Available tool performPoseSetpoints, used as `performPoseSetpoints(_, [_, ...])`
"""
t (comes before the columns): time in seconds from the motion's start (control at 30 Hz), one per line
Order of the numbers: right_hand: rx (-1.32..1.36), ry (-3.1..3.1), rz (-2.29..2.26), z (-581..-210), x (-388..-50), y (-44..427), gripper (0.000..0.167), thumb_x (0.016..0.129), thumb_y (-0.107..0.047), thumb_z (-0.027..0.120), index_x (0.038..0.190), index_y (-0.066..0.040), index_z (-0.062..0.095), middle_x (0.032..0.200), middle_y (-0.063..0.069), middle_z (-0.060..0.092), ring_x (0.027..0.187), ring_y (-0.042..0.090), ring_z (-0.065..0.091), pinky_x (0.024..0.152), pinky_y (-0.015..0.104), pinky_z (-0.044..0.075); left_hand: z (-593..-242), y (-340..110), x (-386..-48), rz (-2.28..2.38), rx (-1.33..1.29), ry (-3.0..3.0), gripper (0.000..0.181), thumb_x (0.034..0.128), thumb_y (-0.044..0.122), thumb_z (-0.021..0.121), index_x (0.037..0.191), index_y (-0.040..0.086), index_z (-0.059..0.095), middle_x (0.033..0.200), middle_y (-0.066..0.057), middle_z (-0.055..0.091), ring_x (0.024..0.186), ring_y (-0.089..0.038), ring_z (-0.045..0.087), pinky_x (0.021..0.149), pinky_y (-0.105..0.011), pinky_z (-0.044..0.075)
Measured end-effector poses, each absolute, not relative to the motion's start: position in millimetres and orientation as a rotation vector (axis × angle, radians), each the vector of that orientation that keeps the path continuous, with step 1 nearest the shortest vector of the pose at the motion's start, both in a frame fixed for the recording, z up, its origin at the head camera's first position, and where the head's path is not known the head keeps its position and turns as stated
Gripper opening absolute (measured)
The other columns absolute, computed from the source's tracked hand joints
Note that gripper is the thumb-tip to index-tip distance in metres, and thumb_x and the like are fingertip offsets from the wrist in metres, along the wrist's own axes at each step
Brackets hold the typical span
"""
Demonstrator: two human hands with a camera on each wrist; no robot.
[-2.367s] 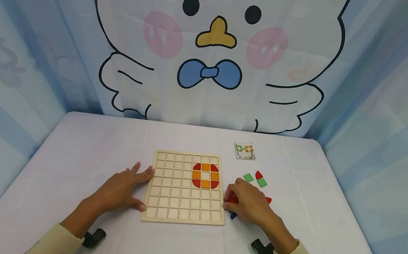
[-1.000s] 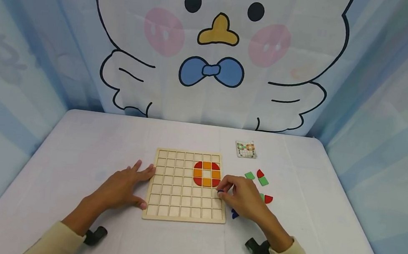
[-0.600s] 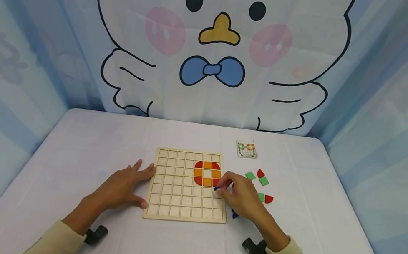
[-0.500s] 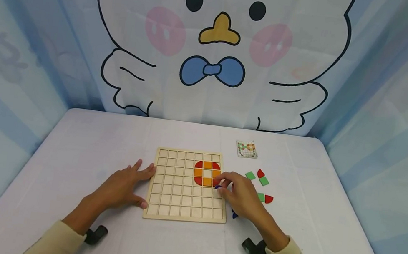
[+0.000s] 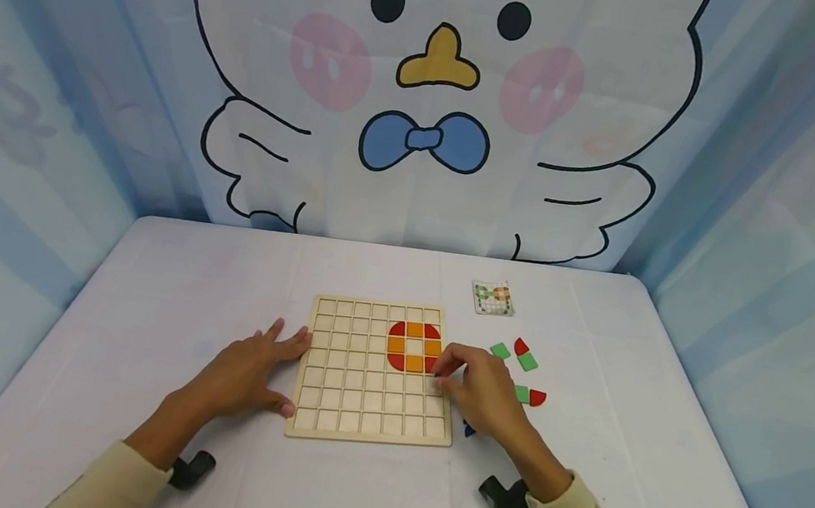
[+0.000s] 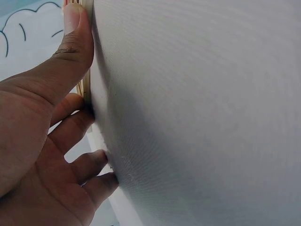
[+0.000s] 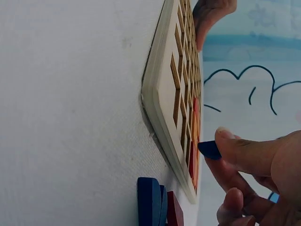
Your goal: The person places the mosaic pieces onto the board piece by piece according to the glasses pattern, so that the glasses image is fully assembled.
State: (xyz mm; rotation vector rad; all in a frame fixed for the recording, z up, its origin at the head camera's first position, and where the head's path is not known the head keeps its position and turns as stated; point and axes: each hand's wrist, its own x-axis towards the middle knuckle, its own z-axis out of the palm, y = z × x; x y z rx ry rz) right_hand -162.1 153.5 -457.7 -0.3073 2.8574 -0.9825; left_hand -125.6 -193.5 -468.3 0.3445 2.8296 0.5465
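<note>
A wooden grid board (image 5: pixel 353 403) lies on the white table. Red quarter-round pieces (image 5: pixel 394 361) and orange square pieces (image 5: pixel 415 329) form a ring in its upper right cells. My left hand (image 5: pixel 243 374) touches the board's left edge with the thumb and fingers spread. At the right edge, my right hand (image 5: pixel 483 387) pinches a dark blue piece (image 7: pixel 209 149) between thumb and finger, just below the ring. In the head view the fingertips mostly hide that piece; in the right wrist view it has a curved side and sits close to the board's surface.
Right of the board lie green squares (image 5: pixel 500 350) and red quarter-rounds (image 5: pixel 537 398). More blue pieces (image 7: pixel 148 200) rest near the board's corner, partly behind the right hand in the head view. A small pattern card (image 5: pixel 493 298) lies farther back.
My right hand has moved left from the loose pieces to the board's right edge, bringing a blue piece. Lately it shifts only slightly there. The left hand stays at the left edge.
</note>
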Motion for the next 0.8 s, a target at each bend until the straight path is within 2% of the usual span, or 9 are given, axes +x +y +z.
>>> performPoseSetpoints(0.1, [-0.284, 2.870, -0.955, -457, -162, 151, 0.018, 0.087, -0.012, 0.089, 0.087, -0.024, 0.075, 0.088, -0.008, 0.070, 0.086, 0.017, 0.057, 0.077, 0.032, 0.045, -468, -193, -126, 0.549, 0.342, 2.827, 0.115, 0.0697, 0.047, 0.095, 0.165, 0.018, 0.039, 0.169, -0.033, 0.029, 0.142, -0.070, 0.040, 0.115, -0.073, 0.040])
performPoseSetpoints(0.27, [-0.252, 2.869, -0.919, -458, -164, 148, 0.016, 0.087, -0.014, 0.089, 0.088, -0.024, 0.075, 0.083, -0.009, 0.069, 0.082, 0.017, 0.054, 0.073, 0.033, 0.042, -467, -193, -126, 0.552, 0.343, 2.824, 0.115, 0.0693, 0.047, 0.095, 0.165, 0.018, 0.039, 0.169, -0.033, 0.030, 0.142, -0.070, 0.040, 0.115, -0.073, 0.040])
performPoseSetpoints(0.67, [-0.252, 2.917, -0.794, -463, -166, 140, 0.017, 0.088, -0.019, 0.088, 0.080, -0.023, 0.073, 0.076, -0.008, 0.065, 0.080, 0.015, 0.058, 0.074, 0.034, 0.047, -468, -192, -126, 0.556, 0.326, 2.820, 0.115, 0.0689, 0.046, 0.096, 0.165, 0.019, 0.039, 0.169, -0.032, 0.030, 0.144, -0.069, 0.038, 0.115, -0.073, 0.039])
performPoseSetpoints(0.8, [-0.272, 2.901, -0.801, -462, -166, 142, 0.016, 0.089, -0.019, 0.088, 0.081, -0.024, 0.075, 0.078, -0.009, 0.066, 0.083, 0.015, 0.059, 0.078, 0.036, 0.048, -467, -192, -126, 0.564, 0.326, 2.820, 0.115, 0.0687, 0.045, 0.096, 0.165, 0.019, 0.039, 0.169, -0.031, 0.030, 0.144, -0.069, 0.038, 0.115, -0.073, 0.039])
